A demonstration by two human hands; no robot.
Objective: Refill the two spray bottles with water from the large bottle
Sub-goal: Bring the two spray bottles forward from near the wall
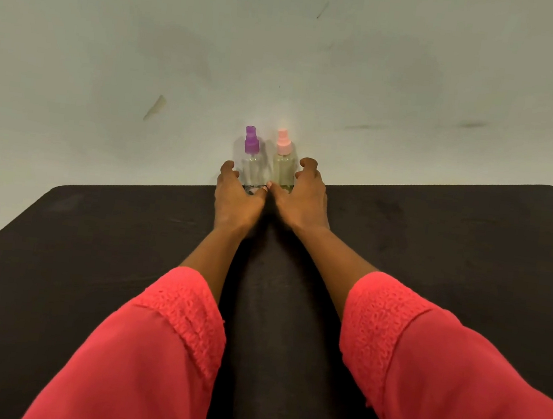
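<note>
Purple-capped bottle (251, 167), pink-capped bottle (283, 170) upright | left hand (234, 201), right hand (300, 200) seemingly gripping

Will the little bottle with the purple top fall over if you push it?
Probably, if nudged near the top: the purple-topped bottle is tall and narrow on a small base. It looks clear inside, perhaps empty, so it is likely light. The smooth plastic may slip, though the left hand curls round its bottom.

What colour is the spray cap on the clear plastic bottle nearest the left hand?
The spray cap is purple, clearest in the head view.
</note>
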